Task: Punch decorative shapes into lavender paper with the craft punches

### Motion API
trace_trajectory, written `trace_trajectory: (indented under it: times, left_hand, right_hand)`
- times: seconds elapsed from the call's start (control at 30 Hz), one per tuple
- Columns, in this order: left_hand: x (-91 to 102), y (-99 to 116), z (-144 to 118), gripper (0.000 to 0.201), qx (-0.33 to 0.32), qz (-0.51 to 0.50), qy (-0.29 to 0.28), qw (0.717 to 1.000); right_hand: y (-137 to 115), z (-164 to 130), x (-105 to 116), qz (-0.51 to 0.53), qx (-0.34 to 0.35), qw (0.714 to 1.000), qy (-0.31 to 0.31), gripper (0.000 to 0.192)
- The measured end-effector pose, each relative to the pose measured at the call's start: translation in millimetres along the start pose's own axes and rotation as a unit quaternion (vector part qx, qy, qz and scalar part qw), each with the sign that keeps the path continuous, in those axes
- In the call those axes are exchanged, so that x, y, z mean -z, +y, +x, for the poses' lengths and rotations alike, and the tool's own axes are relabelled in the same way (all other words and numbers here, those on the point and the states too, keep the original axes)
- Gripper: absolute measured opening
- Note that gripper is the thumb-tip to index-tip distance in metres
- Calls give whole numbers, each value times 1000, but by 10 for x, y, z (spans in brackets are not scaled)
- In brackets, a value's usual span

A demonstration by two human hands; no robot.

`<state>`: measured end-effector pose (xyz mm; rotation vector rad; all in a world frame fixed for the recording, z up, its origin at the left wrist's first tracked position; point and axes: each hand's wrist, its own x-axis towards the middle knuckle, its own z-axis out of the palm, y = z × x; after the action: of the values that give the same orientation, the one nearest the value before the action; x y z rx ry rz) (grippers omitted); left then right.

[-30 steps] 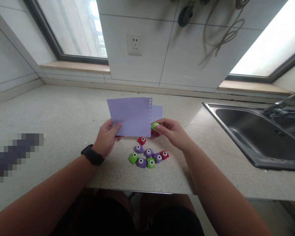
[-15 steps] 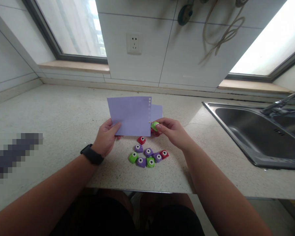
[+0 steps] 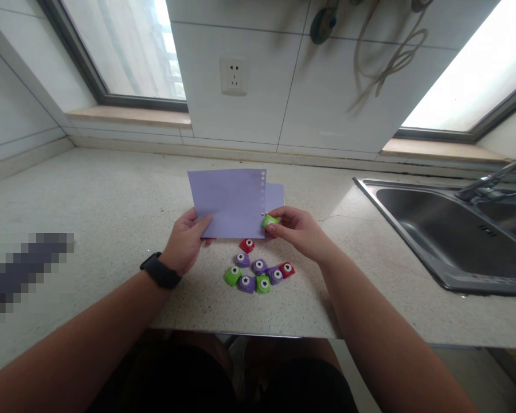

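While the group of small punches (image 3: 259, 274) lies nearest on the counter (image 3: 90, 206), red, purple and green ones close together, the two hands work just behind them. The left hand (image 3: 184, 241), with a dark watch (image 3: 160, 270) on the wrist, pinches the lower left corner of the purple paper (image 3: 226, 202) and holds it upright above the counter. The right hand (image 3: 298, 229) is closed around a green punch (image 3: 269, 220), thumb and fingers pressing it, and this punch sits on the lower right edge of the paper.

To do this punching well, I think the paper edge should go fully into the slot of the punch, in line below the holes already made, and the left hand should keep the sheet flat and steady while the right hand squeezes straight, not twisted.

The paper is pale purple, smooth and rectangular, with a column of small cut-out shapes along its right edge. A second purple sheet (image 3: 275, 196) shows just behind it. Farther away, to the right, is the metal sink (image 3: 434, 229), and on the tiled wall a white socket (image 3: 234, 76) between the two windows.
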<state>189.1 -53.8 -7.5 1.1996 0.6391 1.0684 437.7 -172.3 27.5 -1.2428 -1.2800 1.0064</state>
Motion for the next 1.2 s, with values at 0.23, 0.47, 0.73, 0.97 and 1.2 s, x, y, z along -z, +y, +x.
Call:
trace_trajectory:
  times: [0.23,0.47,0.73,0.97,1.2]
  left_hand:
    - [-3,7,1,29,7,-2,-17,1000]
    - [17,-21,-2,29,1,-9,-29,1000]
    - [15,-20,-1,26,7,-19,-24,1000]
    - [55,-50,3,21,1,-16,-33,999]
    - [52,-33,2,19,-11,4,-51,999]
  right_hand:
    - [18,-3,8,-15,-15,1000,11,39]
    - [33,11,41,-48,11,999,9,42]
    - [69,15,30,-62,17,998,1,41]
    - [41,2,27,-106,41,993,14,43]
    - [18,-7,29,-145,58,988,13,37]
